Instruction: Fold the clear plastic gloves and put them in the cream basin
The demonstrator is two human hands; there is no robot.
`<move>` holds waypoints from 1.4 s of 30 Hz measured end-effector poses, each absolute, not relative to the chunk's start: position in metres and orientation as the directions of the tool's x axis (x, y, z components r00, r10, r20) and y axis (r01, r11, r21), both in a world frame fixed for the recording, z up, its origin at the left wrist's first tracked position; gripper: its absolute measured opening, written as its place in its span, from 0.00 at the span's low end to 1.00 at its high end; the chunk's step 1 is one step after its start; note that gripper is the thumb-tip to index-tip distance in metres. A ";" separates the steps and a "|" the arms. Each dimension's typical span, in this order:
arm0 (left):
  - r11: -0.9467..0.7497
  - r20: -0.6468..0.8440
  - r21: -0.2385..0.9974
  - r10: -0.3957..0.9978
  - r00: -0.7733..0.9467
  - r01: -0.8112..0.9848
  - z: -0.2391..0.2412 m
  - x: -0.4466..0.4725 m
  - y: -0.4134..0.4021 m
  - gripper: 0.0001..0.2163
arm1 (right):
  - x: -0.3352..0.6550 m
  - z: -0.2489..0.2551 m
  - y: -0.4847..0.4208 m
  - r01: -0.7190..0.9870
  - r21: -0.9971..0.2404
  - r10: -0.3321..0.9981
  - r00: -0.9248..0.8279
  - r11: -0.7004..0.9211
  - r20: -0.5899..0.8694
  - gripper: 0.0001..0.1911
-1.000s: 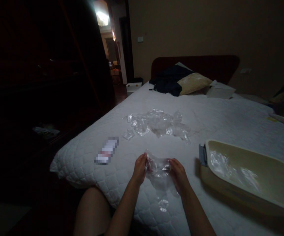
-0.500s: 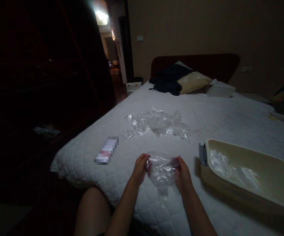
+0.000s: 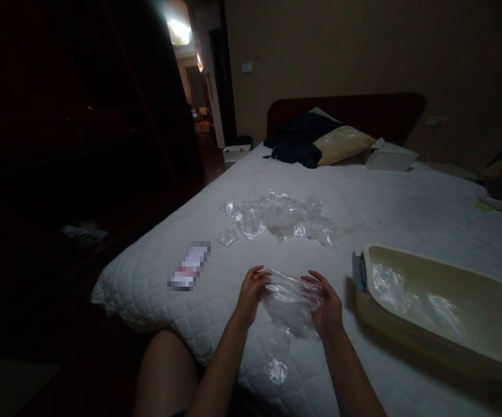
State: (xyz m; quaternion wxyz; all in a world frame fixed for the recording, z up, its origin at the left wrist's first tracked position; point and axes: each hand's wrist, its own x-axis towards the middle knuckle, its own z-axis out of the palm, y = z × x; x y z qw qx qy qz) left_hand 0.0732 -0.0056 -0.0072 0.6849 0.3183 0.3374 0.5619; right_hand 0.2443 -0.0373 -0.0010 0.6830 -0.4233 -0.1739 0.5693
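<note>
A clear plastic bag [image 3: 292,301] is stretched between my two hands above the near part of the bed. My left hand [image 3: 252,292] grips its left side, fingers curled at the top edge. On the other side my right hand [image 3: 326,301] holds the bag with the thumb hidden behind plastic and the fingers bent over it. The lower end of the bag hangs toward the quilted white bed cover [image 3: 181,324]. Farther off lies a spread of crumpled clear plastic bags [image 3: 281,214], with a small one [image 3: 227,237] apart at its left.
A beige plastic bin [image 3: 446,347] with clear plastic inside stands at right. Left of my hands lies a blurred-out phone-shaped object [image 3: 190,266]. Dark clothing [image 3: 298,139], a beige pillow [image 3: 346,145] and a white box [image 3: 392,159] sit near the headboard [image 3: 381,107].
The bag has gone from flat and taut to bunched and creased, its lower end hanging farther down. My fingers have lifted and spread somewhat, the right hand turning slightly outward.
</note>
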 end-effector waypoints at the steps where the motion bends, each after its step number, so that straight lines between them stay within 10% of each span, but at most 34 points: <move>1: 0.161 -0.108 0.824 0.986 0.129 -0.543 -0.010 0.074 -0.004 0.17 | 0.245 -0.002 -0.038 -0.610 -0.793 0.930 0.293 0.005 -0.220 0.14; 42: 0.189 -0.172 0.914 0.982 0.080 -0.359 -0.013 0.073 -0.004 0.18 | 0.238 -0.005 -0.037 -0.371 -0.928 0.977 0.194 -0.009 -0.087 0.19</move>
